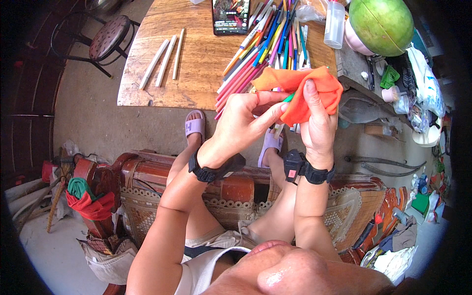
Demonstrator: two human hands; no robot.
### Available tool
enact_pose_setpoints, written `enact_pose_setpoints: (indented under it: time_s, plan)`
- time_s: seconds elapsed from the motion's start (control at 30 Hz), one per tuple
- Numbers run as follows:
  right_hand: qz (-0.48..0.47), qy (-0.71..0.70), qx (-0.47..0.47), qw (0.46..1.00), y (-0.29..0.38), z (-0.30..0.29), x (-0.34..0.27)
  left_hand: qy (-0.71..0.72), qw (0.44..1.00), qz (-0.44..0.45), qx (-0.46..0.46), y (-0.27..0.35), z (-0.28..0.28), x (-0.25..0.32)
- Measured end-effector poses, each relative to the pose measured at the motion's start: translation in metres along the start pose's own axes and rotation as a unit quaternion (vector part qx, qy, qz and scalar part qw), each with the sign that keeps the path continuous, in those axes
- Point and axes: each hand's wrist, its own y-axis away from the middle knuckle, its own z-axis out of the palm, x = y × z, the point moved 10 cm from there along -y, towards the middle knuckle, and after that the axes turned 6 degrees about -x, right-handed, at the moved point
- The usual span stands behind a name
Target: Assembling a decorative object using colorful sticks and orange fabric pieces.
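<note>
An orange cloth (pixel 313 92) is gripped by my right hand (pixel 319 121), the thumb pressing on its folds. My left hand (pixel 247 114) pinches a green pen (pixel 289 97) between thumb and fingers. The cloth covers the rest of that pen. Both hands are close together over the front edge of the wooden table (pixel 201 62). Just beyond them lies a heap of coloured felt-tip pens (pixel 273 40), some jutting past the edge. Three whitish pens (pixel 166 61) lie apart from the heap on the left.
A smartphone (pixel 231 18) with its screen lit lies behind the pens. At the back right are a clear plastic bottle (pixel 335 27) and a watermelon (pixel 381 25) on a pink bowl. A round-seated chair (pixel 110 38) stands left. Beneath me is a wooden bench (pixel 236 188).
</note>
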Motion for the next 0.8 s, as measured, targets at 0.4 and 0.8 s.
enact_pose_setpoints:
  time_s: [0.4, 0.8]
  plan:
    - [-0.035, -0.032, 0.046, 0.998, -0.005, -0.027, -0.012, -0.035, 0.997, -0.019, -0.07, -0.002, 0.014, -0.002]
    - [-0.024, -0.051, 0.022, 0.998, -0.006, -0.022, -0.009, -0.028, 0.994, -0.026, -0.099, -0.002, 0.019, -0.002]
